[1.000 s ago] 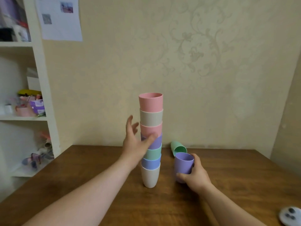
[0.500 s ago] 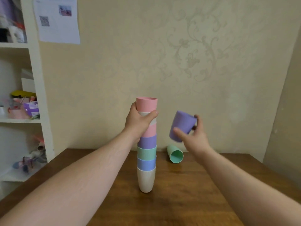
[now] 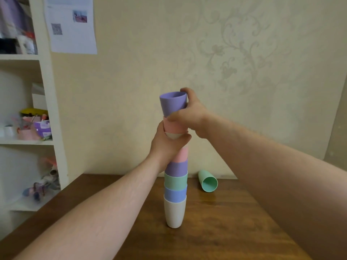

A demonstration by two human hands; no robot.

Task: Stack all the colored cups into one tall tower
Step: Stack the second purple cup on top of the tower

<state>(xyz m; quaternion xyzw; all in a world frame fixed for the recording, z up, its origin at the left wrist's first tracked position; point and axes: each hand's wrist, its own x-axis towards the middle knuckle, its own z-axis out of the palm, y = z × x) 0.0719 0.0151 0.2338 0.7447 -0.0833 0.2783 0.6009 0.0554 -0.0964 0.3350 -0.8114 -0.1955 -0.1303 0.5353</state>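
— Cups: where are we holding them?
— Our right hand [image 3: 189,115] is wrapping its fingers [image 3: 173,117] around the purple cup [image 3: 172,104], sitting atop the tower [image 3: 175,184] mid-worktop [image 3: 225,231].
— And our left hand [image 3: 167,145]?
— Gripping the tower's upper cups; the green cup [image 3: 207,182] is lying far right.

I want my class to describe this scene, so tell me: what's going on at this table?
A person is building a tower of nested cups on a wooden table. The right hand sets a purple cup into the pink cup at the top, while the left hand grips the stack just below to steady it. One green cup lies on its side on the table beside the tower, not yet stacked.
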